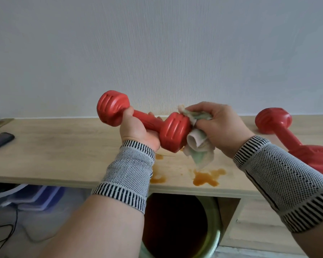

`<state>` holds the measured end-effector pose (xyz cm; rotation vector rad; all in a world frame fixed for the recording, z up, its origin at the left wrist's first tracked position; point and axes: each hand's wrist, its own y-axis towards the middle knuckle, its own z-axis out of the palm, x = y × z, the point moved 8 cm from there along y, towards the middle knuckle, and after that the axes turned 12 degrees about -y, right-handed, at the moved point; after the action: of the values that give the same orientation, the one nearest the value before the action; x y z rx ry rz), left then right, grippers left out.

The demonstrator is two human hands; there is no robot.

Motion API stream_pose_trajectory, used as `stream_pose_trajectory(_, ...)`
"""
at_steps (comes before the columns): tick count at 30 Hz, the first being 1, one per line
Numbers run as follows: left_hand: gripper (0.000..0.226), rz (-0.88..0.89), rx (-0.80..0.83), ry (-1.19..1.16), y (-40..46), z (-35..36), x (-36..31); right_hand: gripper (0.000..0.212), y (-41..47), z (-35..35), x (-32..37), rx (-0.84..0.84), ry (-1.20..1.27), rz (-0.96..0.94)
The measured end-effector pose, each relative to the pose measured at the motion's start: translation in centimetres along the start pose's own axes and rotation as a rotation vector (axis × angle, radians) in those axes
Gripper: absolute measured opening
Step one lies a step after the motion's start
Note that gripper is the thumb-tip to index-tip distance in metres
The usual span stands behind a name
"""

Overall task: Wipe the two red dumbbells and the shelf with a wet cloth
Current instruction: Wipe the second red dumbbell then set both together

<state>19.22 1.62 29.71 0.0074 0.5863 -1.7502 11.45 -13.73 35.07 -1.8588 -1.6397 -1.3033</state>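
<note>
My left hand grips the handle of a red dumbbell and holds it above the light wooden shelf. My right hand holds a crumpled white and pale green cloth pressed against the dumbbell's near right head. Part of the cloth hangs down below my fingers. A second red dumbbell lies on the shelf at the right, partly behind my right forearm. Brown liquid stains mark the shelf near its front edge.
A dark phone lies at the shelf's left end. A white textured wall rises directly behind the shelf. Below the shelf sit a round green-rimmed basin, a clear plastic container and black cables.
</note>
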Motion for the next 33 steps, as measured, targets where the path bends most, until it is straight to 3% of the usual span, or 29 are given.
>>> stream_pose_trajectory(3, 0.026, 0.048, 0.009, 0.084, 0.0, 0.3, -0.4, 0.026, -0.2, 0.2, 0.0, -0.015, 0.037, 0.000)
stream_pose_trajectory(8, 0.044, 0.089, -0.050, 0.231, 0.1, -0.3, -1.2, 0.029, -0.2, 0.2, 0.2, -0.018, -0.073, -0.028)
stream_pose_trajectory(14, 0.027, 0.140, -0.039, 0.241, 0.0, -0.2, -1.5, 0.032, -0.5, 0.2, 1.6, -0.032, -0.150, -0.098)
stream_pose_trajectory(21, 0.026, 0.154, 0.006, 0.410, 0.2, 0.3, -1.6, 0.037, -0.7, 0.7, 1.5, -0.048, -0.308, -0.168)
stream_pose_trajectory(25, 0.032, 0.131, -0.031, 0.356, 0.1, -0.1, -1.2, 0.031, -1.6, 1.2, 2.9, -0.115, -0.449, -0.372)
stream_pose_trajectory(29, 0.029, 0.110, -0.071, 0.284, 0.2, -0.9, -1.0, 0.035, -3.2, 2.8, 5.4, -0.053, -0.578, -0.619)
stream_pose_trajectory(31, 0.030, 0.094, -0.075, 0.233, 0.1, -1.0, -0.8, 0.035, -2.8, 2.8, 5.0, -0.043, -0.566, -0.583)
stream_pose_trajectory(33, 0.029, 0.097, -0.071, 0.219, 0.2, -1.0, -0.6, 0.033, -1.4, 1.9, 3.3, -0.051, -0.492, -0.423)
